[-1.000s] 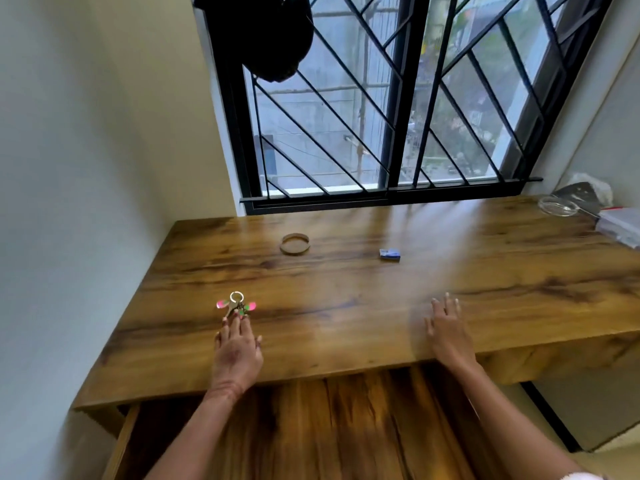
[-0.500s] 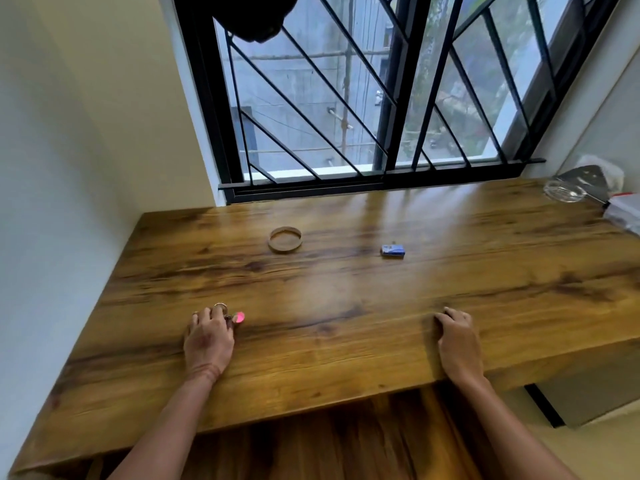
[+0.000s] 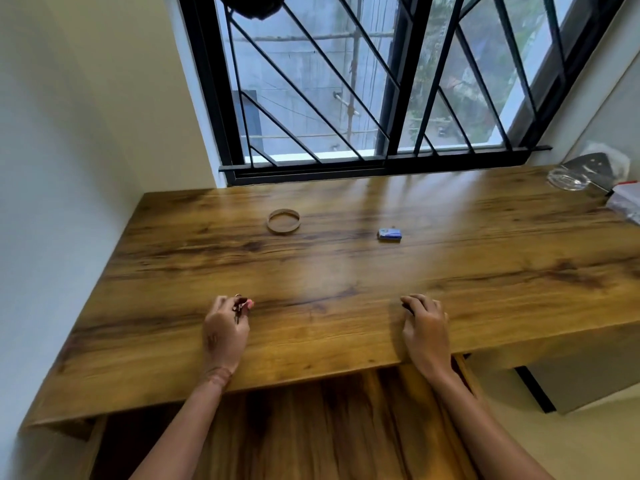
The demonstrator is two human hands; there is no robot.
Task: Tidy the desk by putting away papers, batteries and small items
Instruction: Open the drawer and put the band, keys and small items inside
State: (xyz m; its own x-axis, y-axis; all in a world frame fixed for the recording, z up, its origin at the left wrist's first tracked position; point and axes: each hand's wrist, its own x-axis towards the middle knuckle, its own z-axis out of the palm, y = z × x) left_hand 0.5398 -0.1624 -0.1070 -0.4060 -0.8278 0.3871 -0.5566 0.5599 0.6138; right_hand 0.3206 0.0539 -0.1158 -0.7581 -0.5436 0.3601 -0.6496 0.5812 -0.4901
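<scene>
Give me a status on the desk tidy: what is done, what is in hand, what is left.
Done: no papers or batteries show on the desk. In hand: the left hand is closed around a key bunch with a pink tag. The right hand rests on the desk holding nothing. Left: the brown ring, the small blue box, and the clear items at the far right corner.

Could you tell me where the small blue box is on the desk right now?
The blue box lies alone mid-desk toward the window, right of the brown ring and well beyond both hands.
</scene>
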